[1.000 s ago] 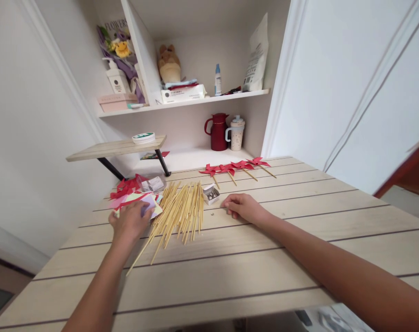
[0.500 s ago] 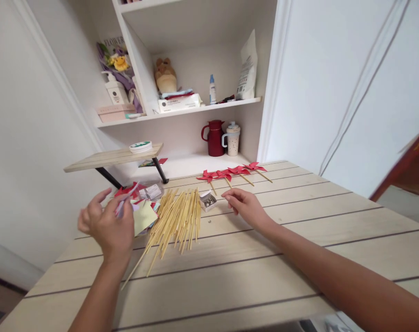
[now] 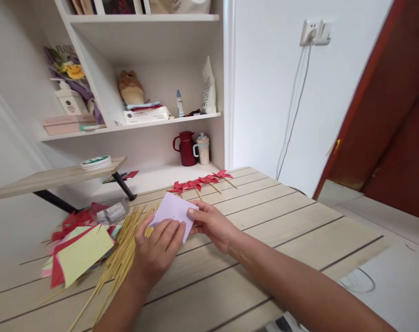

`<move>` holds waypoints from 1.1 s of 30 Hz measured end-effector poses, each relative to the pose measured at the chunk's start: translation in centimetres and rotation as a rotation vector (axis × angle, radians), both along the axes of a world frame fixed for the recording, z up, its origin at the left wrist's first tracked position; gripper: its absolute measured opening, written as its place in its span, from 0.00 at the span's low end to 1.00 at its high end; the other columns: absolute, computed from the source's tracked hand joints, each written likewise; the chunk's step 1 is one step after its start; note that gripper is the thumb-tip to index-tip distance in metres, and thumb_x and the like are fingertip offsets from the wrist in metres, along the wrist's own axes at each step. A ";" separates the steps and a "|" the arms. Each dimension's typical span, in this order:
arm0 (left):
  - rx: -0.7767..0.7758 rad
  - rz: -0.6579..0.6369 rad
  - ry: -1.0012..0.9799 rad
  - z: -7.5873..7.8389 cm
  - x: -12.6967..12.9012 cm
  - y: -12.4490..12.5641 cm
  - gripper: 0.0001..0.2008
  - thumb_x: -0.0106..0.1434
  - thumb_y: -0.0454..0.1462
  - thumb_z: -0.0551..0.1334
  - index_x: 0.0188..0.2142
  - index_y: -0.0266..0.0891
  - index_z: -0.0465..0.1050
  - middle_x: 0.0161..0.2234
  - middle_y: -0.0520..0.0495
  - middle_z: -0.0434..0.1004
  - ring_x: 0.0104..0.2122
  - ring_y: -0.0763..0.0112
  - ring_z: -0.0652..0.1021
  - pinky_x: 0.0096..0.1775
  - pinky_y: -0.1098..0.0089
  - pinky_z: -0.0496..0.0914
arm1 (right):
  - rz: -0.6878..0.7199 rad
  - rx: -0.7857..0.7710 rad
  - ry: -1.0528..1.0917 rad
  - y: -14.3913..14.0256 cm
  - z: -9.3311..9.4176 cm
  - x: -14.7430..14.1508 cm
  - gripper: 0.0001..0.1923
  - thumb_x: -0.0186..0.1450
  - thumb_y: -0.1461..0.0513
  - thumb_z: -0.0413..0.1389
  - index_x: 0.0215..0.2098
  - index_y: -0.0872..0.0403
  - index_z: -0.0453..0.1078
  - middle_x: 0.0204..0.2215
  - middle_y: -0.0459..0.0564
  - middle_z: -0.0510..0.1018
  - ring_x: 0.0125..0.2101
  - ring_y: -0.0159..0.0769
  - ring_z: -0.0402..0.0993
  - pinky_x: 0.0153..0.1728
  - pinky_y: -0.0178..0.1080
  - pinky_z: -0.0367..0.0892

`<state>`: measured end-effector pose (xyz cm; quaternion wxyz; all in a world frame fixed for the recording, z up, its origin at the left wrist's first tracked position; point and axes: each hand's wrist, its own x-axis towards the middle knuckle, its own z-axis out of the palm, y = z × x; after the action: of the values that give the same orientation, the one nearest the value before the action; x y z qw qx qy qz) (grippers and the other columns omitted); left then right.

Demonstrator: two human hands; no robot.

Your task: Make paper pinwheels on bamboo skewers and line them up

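A pale lilac paper square (image 3: 173, 213) is held just above the wooden table (image 3: 272, 216) by both my hands. My left hand (image 3: 157, 246) grips its near left edge, fingers on top. My right hand (image 3: 211, 223) pinches its right edge. A heap of bamboo sticks (image 3: 121, 258) lies under and left of my left hand. Left of the sticks sits a stack of coloured paper sheets (image 3: 80, 251), yellow on top. Several finished red pinwheels (image 3: 199, 180) on sticks lie in a row at the table's far edge.
A white shelf unit behind the table holds a red jug (image 3: 187, 148), a cup (image 3: 203, 148), a plush toy (image 3: 130, 88) and a bottle (image 3: 178, 102). A small raised wooden board (image 3: 53, 175) stands at the left. A red-brown door (image 3: 386, 110) is at the right.
My left hand lifted a lilac sheet from the paper stack and carried it right; my right hand came over and took its other edge. The view swung to the right.
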<state>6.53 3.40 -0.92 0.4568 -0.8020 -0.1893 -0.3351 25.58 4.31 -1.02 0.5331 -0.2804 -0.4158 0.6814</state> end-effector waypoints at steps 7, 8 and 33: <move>-0.058 -0.027 -0.211 -1.8 1.5 0.2 0.23 0.61 0.32 0.66 0.55 0.47 0.70 0.44 0.43 0.78 0.46 0.62 0.78 0.61 0.51 0.58 | -0.233 -0.044 -0.048 2.1 -0.8 1.1 0.17 0.47 0.55 0.69 0.27 0.56 0.71 0.22 0.44 0.75 0.23 0.31 0.69 0.28 0.35 0.65; -0.102 -0.037 -0.313 -2.1 1.6 0.2 0.26 0.60 0.32 0.67 0.58 0.46 0.67 0.46 0.41 0.76 0.48 0.60 0.76 0.60 0.51 0.60 | -0.250 -0.039 -0.034 2.4 -0.9 1.4 0.17 0.48 0.54 0.69 0.27 0.56 0.71 0.23 0.45 0.76 0.24 0.31 0.69 0.28 0.35 0.65; -1.271 -0.438 -1.322 -3.4 1.5 -0.3 0.27 0.68 0.57 0.49 0.33 0.37 0.72 0.22 0.49 0.73 0.19 0.72 0.73 0.23 0.70 0.68 | -0.264 0.289 -0.313 1.7 -1.5 1.4 0.15 0.56 0.50 0.64 0.31 0.53 0.75 0.25 0.45 0.74 0.27 0.33 0.66 0.31 0.36 0.62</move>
<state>8.03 3.08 -4.32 -0.3395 -0.5657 -0.4026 -0.6345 27.00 6.03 -2.49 0.5812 -0.3553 -0.5462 0.4876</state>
